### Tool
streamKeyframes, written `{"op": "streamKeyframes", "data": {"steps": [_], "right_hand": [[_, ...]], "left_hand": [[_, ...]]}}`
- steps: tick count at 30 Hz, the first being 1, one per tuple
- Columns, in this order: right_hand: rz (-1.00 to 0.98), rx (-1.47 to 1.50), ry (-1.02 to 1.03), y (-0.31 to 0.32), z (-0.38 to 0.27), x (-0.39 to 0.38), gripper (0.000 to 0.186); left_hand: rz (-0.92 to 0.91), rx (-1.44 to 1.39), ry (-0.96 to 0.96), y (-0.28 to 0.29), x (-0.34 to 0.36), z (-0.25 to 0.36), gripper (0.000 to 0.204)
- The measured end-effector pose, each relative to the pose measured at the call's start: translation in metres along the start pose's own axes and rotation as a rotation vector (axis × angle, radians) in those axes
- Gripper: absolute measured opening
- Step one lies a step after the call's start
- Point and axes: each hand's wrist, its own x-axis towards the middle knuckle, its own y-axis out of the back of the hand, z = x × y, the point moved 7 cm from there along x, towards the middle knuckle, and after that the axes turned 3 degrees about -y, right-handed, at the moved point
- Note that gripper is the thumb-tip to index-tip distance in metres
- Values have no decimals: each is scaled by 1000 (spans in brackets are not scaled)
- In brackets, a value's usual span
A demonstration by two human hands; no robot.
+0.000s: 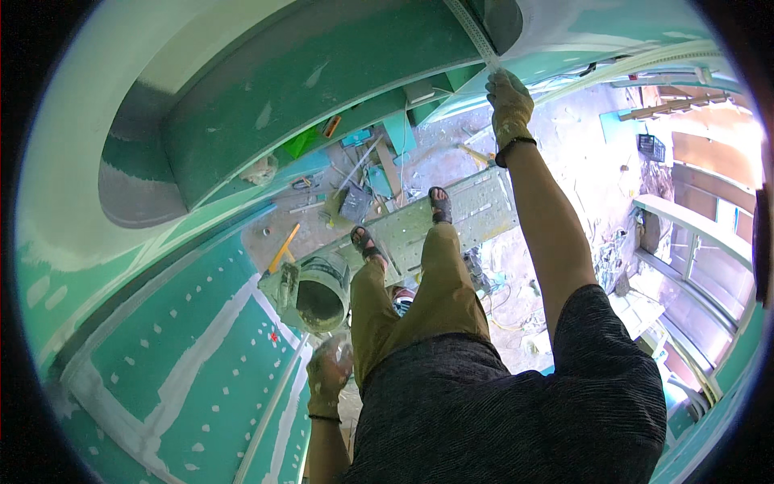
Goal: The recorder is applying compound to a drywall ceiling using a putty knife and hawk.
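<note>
a: where is the strip sitting against the fingers?

b: the right hand (509,103), in a plaster-smeared glove, is reaching up to the far side and closing its fingers (501,81) around the lower end of a long pale perforated metal corner strip (476,32). the strip is running up and away to the left from the fingertips, lying along the curved edge of the green plasterboard ceiling (322,73).

a: and the other hand?

b: the left hand (328,373), also gloved and caked in plaster, is hanging low on the near left, fingers loosely curled. whether it is gripping anything, i cannot tell. it is hovering just beside the round grey plastic bucket (320,294), not touching it.

a: counts?

b: one strip in the grip, one bucket, two sandalled feet (441,206) standing on one flat perforated metal platform (451,218). each wrist is wearing one dark band.

a: surfaces?

b: the green plasterboard wall (185,363) on the left is showing white filler stripes and many small white dabs. the bucket is crusted and dull inside. one yellow-handled tool (284,248) is lying just to its far left, and the floor (564,153) far below is looking dusty, littered with offcuts.
</note>
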Motion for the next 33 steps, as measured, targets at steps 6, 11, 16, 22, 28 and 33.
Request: {"op": "streamKeyframes", "data": {"steps": [6,11,16,22,28,33], "right_hand": [[22,155,17,-12,14,41,23],[34,41,77,-13,15,57,25],[42,41,96,-26,8,52,26],[68,67,56,-36,3,48,22],[187,-128,126,-53,-33,12,28],[352,-503,219,-36,-32,34,33]], "left_hand": [[-91,-49,197,-5,-20,-16,36],[-78,-121,249,-9,-11,-18,35],[-116,-165,239,-17,-10,-17,36],[-102,-194,183,-32,-13,-25,34],[-123,-98,137,-40,-16,-33,37],[-45,-559,272,-73,-22,-73,37]]}}
